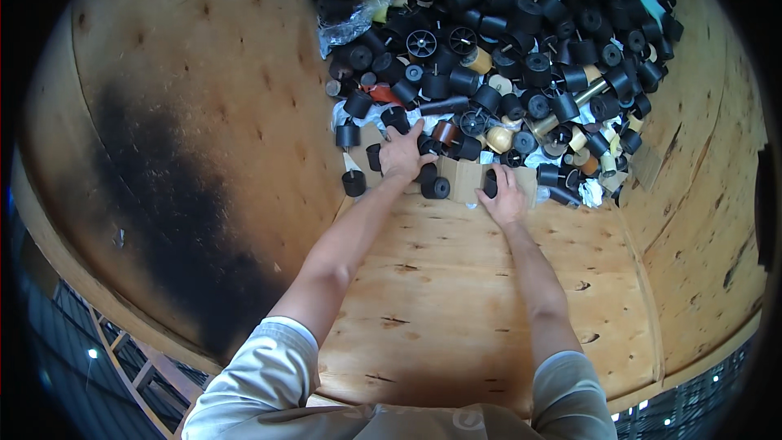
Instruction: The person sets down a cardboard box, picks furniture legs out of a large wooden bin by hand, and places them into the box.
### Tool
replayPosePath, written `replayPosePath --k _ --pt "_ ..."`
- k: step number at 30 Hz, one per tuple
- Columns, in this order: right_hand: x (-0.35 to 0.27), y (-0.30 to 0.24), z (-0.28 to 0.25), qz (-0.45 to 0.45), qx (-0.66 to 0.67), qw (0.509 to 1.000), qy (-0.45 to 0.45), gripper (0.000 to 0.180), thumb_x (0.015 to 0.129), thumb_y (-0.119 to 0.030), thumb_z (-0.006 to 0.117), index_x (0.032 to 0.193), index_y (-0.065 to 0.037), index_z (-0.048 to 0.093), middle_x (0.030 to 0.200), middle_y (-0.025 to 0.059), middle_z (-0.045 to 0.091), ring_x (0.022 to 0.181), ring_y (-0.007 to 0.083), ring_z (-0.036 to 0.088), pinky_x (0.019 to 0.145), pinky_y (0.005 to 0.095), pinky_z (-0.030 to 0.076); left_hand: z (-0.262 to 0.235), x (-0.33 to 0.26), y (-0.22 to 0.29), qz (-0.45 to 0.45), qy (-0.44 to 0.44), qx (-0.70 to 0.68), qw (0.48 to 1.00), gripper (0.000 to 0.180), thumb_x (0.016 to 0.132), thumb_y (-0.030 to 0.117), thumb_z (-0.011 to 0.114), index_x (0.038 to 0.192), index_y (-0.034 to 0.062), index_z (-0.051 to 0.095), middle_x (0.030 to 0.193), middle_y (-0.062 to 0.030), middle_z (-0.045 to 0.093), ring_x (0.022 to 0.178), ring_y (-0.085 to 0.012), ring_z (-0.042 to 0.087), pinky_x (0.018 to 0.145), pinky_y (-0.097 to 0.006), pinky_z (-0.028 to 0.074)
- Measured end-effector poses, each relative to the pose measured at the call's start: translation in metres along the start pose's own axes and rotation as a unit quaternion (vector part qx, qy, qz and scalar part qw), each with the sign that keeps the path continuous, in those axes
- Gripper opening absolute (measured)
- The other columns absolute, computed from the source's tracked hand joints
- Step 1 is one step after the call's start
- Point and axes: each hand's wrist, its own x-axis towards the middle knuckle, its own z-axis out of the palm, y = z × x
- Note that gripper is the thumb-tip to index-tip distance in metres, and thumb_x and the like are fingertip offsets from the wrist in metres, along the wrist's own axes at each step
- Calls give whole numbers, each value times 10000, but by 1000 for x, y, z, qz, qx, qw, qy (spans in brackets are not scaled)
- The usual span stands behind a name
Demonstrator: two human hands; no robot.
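Note:
My left hand (pixel 401 155) reaches into the near edge of a heap of short black cylindrical furniture feet (pixel 538 73), some with a threaded stud sticking out. Its fingers are spread over the pieces, with one black foot (pixel 394 119) at the fingertips and another (pixel 436 187) lying just below the thumb. My right hand (pixel 507 202) is closed around a black foot (pixel 490 183), thumb on the near side and fingers over the far side. Beneath both hands lies a flattened piece of brown cardboard (pixel 463 179). Part of what the left palm covers is hidden.
Plywood walls enclose the heap; the left wall (pixel 204 73) bears a large black smudge (pixel 179 204). Bare plywood floor (pixel 481 293) lies under my forearms. Among the feet are crumpled clear plastic (pixel 346 31), a brass-coloured tube (pixel 590 92), white scraps (pixel 590 192) and wooden-coloured pieces.

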Motion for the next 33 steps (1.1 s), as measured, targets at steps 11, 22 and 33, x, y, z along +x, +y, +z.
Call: replayPosePath --k 11,22,33 --pt "19 -111 11 -40 112 955 -272 933 719 -361 801 1553 -265 393 1312 235 606 1185 417 631 1021 478 519 7 12 -20 90 69 31 993 500 821 487 804 1249 253 692 1256 -150 495 1071 -401 645 874 -490 568" --pt "61 -138 68 73 189 880 -429 1109 623 -431 841 1594 -389 308 1413 243 508 1337 395 536 1110 422 457 -43 41 -32 93 -23 28 995 586 804 653 742 1248 271 748 1490 -193 478 1200 -405 642 998 -479 528" --pt "61 -166 84 84 162 869 -460 1068 603 -418 877 1557 -316 408 1496 236 425 1341 402 522 1114 412 463 -33 75 -49 101 -85 -125 983 620 793 616 794 1108 82 785 1526 -138 506 1322 -282 573 1081 -400 452"
